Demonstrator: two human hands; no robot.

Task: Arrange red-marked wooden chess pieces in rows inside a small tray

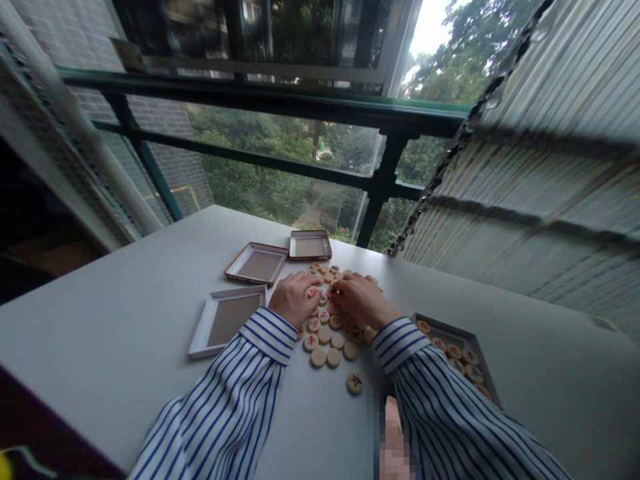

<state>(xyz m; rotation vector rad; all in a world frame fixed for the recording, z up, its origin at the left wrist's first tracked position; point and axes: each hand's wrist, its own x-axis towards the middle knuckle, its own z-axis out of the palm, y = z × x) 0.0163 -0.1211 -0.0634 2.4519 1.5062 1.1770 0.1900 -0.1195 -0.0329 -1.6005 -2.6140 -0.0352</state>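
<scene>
Many round wooden xiangqi pieces point(324, 335) lie in a loose cluster on the white table, some showing red or dark characters, others blank side up. My left hand point(296, 298) is over the cluster's left side, fingers curled around a piece with a red character point(311, 292). From the right, my right hand point(364, 298) reaches in, its thumb and fingers closed on a piece with a dark mark point(333, 291). Both hands cover part of the cluster. One dark-lettered piece point(355, 383) lies apart, closer to me.
Left of the pieces are a white box tray point(199, 331) and a brown-edged box part point(230, 272); another box part point(310, 258) lies behind. At right, a box point(475, 333) holds several pieces, partly behind my right sleeve. A railing point(280, 97) and window are beyond the table point(135, 307).
</scene>
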